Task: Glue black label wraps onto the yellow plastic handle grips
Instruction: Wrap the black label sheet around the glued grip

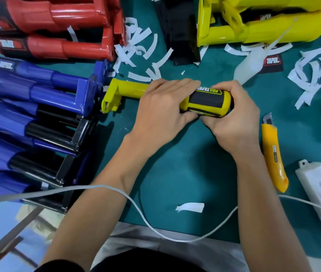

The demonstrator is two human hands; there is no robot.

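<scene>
A yellow plastic handle grip (pixel 128 92) lies sideways over the teal mat, flanged end to the left. A black label wrap (pixel 204 99) with yellow lettering sits around its thick right end. My left hand (pixel 161 112) grips the handle's middle from above, fingers curled over the top edge of the label. My right hand (pixel 232 118) holds the rounded right end, thumb underneath pressing at the label's lower edge. More yellow handles (pixel 254 30) lie at the back right. A loose black label (pixel 271 62) lies below them.
Red handles (pixel 53 30) are stacked at the back left and blue ones (pixel 28 99) along the left. White backing strips (pixel 140 46) litter the mat. A yellow utility knife (pixel 273 154), a white power strip (pixel 320 187) and a white cable (pixel 136 205) lie near my arms.
</scene>
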